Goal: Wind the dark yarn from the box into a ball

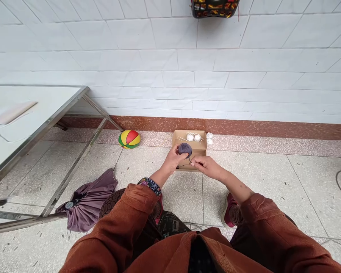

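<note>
currently, on my distant feed, a purple-grey yarn ball (pixel 185 149) is held up above an open cardboard box (pixel 203 145), which lies on the floor just beyond the wearer's feet. as for how far along things are, i judge the ball mostly formed: it looks round and full, its turns lying side by side. what seems left is loose yarn: a dark strand (pixel 190 160) runs from the ball toward the right, and a little more dark yarn shows in the box's near half, though i can't tell how much. two white balls (pixel 193 137) rest in the far half, pale threads trailing from them.

now the pose. the left hand (pixel 172 160) comes in from the near left, its fingers clamped on the ball, thumb laid across the near side. the right hand (pixel 207 167) comes in from the near right, a bit nearer than the ball, thumb and forefinger pinched together on the strand; i can't make out every other finger. both forearms slant inward, rust sleeves (pixel 139 206) pushed back, and the hands sit close but apart.

farther left, a striped toy ball (pixel 129 139) sits on the floor near the wall (pixel 159 34).
</note>
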